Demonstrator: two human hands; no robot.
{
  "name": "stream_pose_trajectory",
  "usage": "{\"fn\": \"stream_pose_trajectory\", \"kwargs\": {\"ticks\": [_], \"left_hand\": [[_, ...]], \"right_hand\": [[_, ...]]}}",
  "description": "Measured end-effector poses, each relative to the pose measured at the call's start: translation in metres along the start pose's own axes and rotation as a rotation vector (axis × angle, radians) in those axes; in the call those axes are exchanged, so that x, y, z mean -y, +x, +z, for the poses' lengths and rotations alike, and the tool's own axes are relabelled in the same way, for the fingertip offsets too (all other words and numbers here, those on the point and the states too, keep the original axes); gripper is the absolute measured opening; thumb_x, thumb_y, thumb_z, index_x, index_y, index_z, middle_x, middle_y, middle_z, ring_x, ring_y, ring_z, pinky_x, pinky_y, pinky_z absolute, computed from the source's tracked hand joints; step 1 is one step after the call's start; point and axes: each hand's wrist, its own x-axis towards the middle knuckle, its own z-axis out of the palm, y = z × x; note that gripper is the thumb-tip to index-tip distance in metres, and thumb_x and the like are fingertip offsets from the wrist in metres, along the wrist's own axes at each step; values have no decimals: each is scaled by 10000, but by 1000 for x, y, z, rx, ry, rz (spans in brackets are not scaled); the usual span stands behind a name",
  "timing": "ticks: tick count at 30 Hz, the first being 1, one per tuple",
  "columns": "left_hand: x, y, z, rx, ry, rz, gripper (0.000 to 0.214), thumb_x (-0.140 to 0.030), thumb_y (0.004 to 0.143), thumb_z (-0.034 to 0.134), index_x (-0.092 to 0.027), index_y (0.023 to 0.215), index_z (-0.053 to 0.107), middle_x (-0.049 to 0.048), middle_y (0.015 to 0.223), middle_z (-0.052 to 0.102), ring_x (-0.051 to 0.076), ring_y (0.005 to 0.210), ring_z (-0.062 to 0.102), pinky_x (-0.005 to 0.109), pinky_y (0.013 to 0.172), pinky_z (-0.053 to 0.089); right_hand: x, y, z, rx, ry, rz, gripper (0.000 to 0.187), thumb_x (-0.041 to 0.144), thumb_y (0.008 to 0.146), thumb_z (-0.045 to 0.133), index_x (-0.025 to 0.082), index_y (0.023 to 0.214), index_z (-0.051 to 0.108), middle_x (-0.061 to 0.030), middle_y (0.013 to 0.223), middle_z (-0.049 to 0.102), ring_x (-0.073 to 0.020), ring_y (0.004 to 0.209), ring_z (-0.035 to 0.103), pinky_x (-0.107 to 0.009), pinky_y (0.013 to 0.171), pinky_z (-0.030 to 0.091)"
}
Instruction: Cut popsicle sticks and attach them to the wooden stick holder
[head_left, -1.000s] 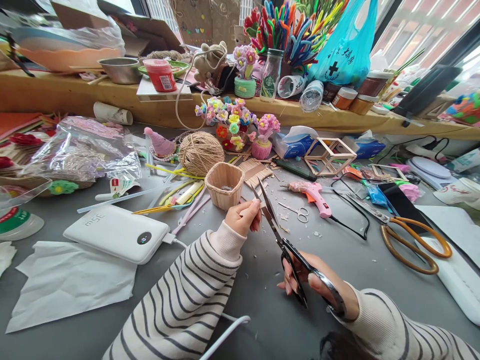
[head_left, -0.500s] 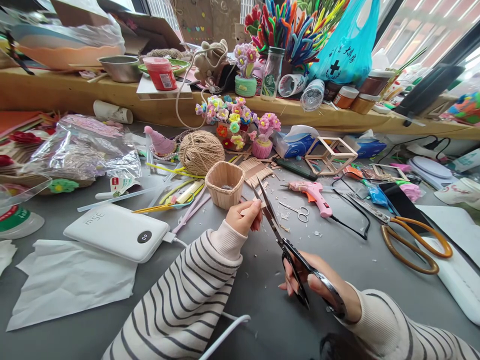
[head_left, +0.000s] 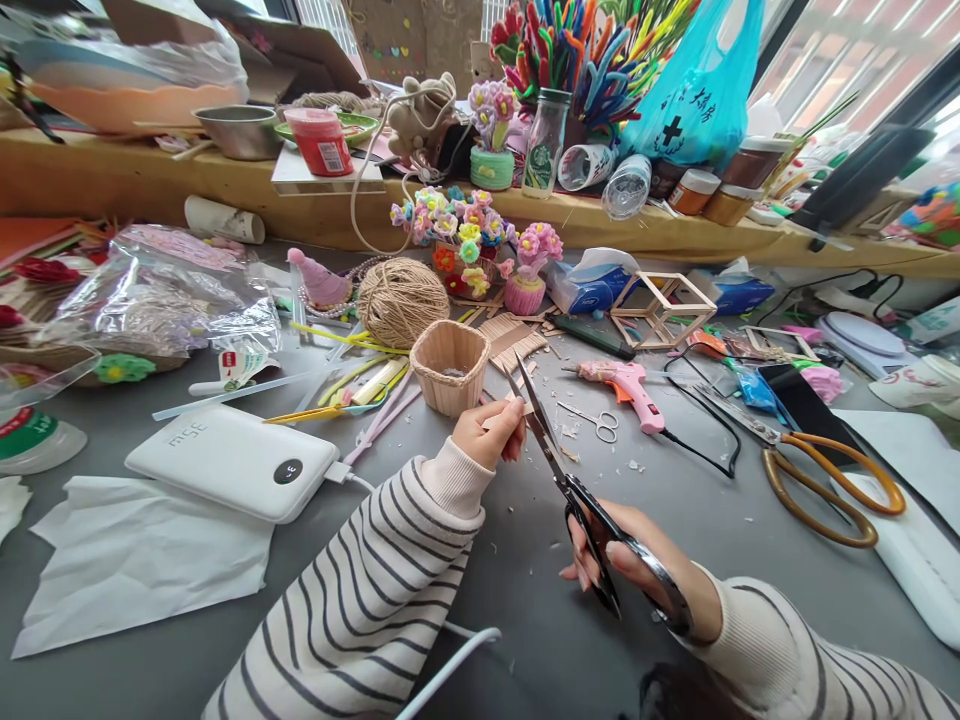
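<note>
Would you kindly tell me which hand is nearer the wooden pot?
Left: the left hand is just in front of the wooden pot; the right hand is farther right, nearer the camera.

Craft workspace, windowside [head_left: 855, 75]: pink glue gun [head_left: 636, 398], twine ball [head_left: 403, 303], bunched pipe cleaners [head_left: 574, 60], fuzzy flowers [head_left: 538, 247] in little pots; pale scraps [head_left: 636, 466] litter grey tabletop [head_left: 525, 620]

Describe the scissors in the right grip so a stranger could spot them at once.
Find the grey table, then look to its near side, right of centre. There the right grip holds the scissors, their blades parted. Dark, glossy handles set them apart from the small silver scissors and the brown-handled scissors.
</note>
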Motion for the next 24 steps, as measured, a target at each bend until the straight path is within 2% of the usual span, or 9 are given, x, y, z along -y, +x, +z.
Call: {"fn": "stream_pose_trajectory", "kwargs": {"ticks": [5,13,19,24], "left_hand": [[0,1,0,-2,0,-20,463,-508,731,464,-154,435,434,-41,341,408,46,302,372,186,334,279],[2,1,1,-1,-14,-11,451,-482,740,463,-154,433,432,-43,337,406,41,293,360,182,331,270],[0,1,0,-26,22,-42,430,-439,755,452,-155,434,417,-52,310,376,36,282,338,171,328,245],[-2,0,1,0,42,-74,406,-407,763,434,-157,442,425,-56,301,382,34,276,325,170,325,233]], "right_hand": [[-7,2,0,-20,-7,6,446,595,670,530,165,696,415,63,501,398,-66,418,425,-371,631,514],[-8,2,0,-33,-53,38,382,528,696,539,166,698,416,52,491,431,-86,422,472,-330,556,516],[-3,4,-4,-7,-89,81,380,513,692,557,156,708,427,28,546,470,-96,489,491,-356,639,503],[-1,8,-11,4,-122,41,494,625,649,518,140,723,455,-43,659,541,-138,614,510,-377,700,467]]}}
